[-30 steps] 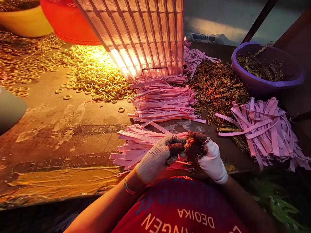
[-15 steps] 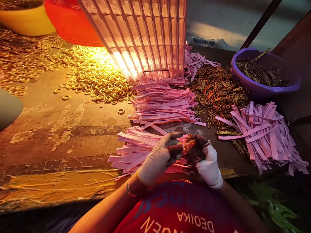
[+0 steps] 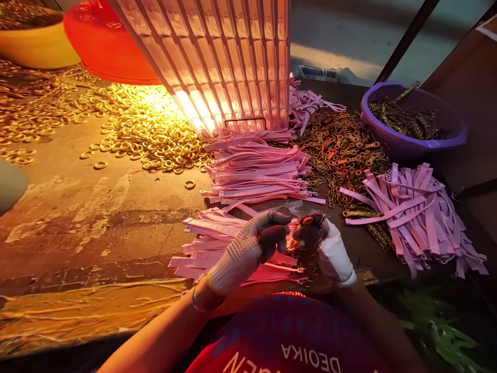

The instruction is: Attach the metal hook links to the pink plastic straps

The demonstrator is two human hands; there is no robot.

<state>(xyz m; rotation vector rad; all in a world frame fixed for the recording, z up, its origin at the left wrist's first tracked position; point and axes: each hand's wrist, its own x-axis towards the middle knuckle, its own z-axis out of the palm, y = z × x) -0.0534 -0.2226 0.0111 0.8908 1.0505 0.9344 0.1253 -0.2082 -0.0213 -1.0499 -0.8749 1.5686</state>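
Note:
My left hand, in a white dotted glove with dark fingertips, is closed in a pinch over the near bundle of pink straps. What lies between its thumb and forefinger is too small to make out. Facing it, my right hand, wrapped in white with dirty dark fingers, is curled around small brass-coloured metal clasps. The two sets of fingertips almost meet. Beneath them, the straps' metal ends are partly hidden. A second stack of pink straps lies just beyond my hands.
Gold rings are heaped at the left beneath a glowing red lamp shade. A ribbed translucent panel stands behind the straps. To the right are a metal clasp pile, a purple basin and more pink straps.
My right fingers have curled in more tightly around the clasps, and my left thumb and forefinger have come closer together. The whole view has shifted slightly.

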